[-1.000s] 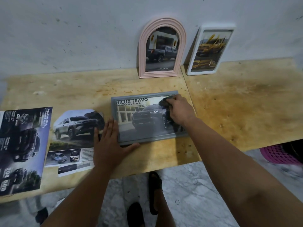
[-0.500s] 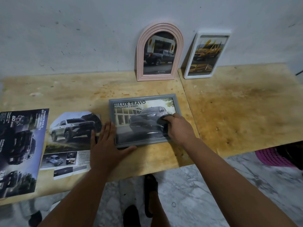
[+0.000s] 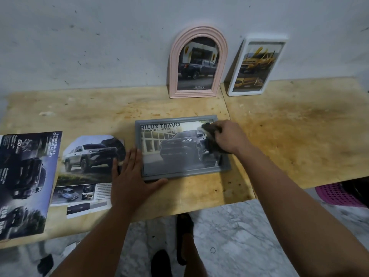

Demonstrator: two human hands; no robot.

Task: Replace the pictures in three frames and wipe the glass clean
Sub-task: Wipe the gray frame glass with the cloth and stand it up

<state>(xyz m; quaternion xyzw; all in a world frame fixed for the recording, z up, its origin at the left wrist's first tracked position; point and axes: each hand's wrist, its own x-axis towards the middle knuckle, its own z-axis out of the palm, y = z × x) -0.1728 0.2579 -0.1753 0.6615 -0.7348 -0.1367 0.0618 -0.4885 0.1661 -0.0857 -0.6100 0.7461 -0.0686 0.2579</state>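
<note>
Cloth bunched in right hand on grey frame lying mid-table; left hand, spread flat, braces its corner; best wipe in overlapping passes, pressing lightly

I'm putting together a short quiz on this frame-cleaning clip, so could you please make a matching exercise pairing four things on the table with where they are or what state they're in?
Things:
1. grey frame
2. pink arched frame
3. white frame
4. dark cloth

Places or states:
A. gripped in the right hand, on the glass
B. leaning on the wall, furthest right
C. lying flat, steadied by the left hand
D. standing against the wall, holding a dark pickup picture

Pairs: 1-C, 2-D, 3-B, 4-A
</note>
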